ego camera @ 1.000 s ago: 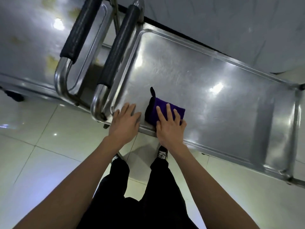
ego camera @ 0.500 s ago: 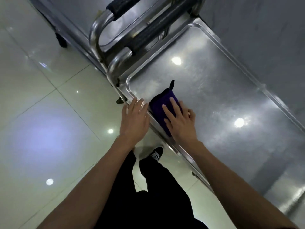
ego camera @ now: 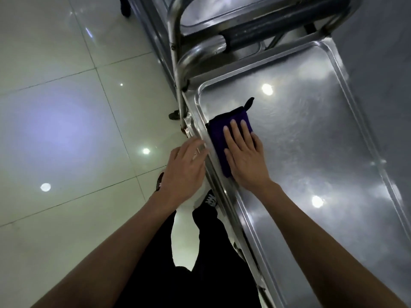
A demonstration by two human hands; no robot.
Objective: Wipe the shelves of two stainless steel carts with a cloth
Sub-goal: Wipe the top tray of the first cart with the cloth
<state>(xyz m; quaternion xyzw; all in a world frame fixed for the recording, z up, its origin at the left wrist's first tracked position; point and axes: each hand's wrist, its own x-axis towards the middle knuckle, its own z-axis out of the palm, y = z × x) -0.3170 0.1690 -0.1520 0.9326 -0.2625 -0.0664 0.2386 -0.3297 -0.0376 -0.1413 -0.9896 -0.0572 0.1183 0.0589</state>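
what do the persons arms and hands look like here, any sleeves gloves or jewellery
Both forearms are bare as far as the picture shows, with no sleeve in view. The left hand and the right hand wear no gloves, and no ring, watch or bracelet shows at the fingers or wrists. The nails look short and plain. Lower down, the person wears black trousers and dark shoes with white markings.

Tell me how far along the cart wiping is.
Done: cannot tell; the top shelf shows faint swirl streaks, nothing more. In hand: the right hand presses a purple cloth flat on that shelf near its left corner, while the left hand rests at the rim. Left: the second cart, and any lower shelves, which are out of sight.
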